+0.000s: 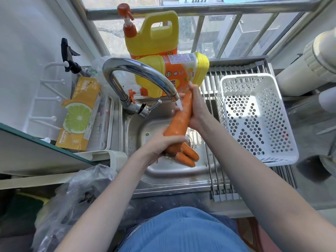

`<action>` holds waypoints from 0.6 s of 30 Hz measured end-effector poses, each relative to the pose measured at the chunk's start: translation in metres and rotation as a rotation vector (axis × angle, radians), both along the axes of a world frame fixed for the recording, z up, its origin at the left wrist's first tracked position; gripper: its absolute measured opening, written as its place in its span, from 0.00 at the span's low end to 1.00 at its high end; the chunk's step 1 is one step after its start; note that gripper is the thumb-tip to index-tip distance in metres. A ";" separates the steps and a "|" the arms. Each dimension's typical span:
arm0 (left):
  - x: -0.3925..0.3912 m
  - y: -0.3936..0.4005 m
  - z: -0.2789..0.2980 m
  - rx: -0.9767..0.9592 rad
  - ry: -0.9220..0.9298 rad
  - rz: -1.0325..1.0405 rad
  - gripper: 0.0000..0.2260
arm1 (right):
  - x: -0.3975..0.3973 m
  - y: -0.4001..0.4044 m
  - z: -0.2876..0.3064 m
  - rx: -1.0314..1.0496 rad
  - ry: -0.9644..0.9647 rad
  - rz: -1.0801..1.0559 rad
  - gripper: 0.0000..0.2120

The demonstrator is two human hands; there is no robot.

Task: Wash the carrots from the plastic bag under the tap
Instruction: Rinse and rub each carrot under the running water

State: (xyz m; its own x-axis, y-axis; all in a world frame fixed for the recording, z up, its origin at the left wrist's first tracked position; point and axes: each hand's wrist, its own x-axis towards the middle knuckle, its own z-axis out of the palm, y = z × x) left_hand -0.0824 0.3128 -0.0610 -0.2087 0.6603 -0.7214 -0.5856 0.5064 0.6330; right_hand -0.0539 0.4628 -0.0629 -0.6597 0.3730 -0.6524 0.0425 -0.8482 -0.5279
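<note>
Head view: one big carrot [181, 115] under the running tap [145, 73], mid-wash!
Left hand [160, 142] grips its thick end, right hand [195, 108] wraps the tip; two more carrots [187, 155] wait in the sink [163, 180], so three counted, and the plastic bag [76, 199] looks emptied, though I can't be sure.

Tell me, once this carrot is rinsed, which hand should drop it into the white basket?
Probably the right hand. It grips the carrot at its upper end, and the white basket sits on that side of the sink; the left hand is farther away.
</note>
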 end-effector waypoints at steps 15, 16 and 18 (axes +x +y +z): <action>-0.020 0.006 0.012 -0.051 0.003 -0.130 0.10 | 0.007 -0.024 -0.022 0.004 -0.100 -0.051 0.31; -0.021 0.007 0.013 -0.032 -0.059 -0.112 0.08 | 0.009 -0.023 -0.022 0.016 -0.087 -0.050 0.33; -0.019 0.013 0.010 -0.030 0.026 -0.115 0.07 | 0.012 -0.025 -0.022 0.100 -0.146 -0.032 0.34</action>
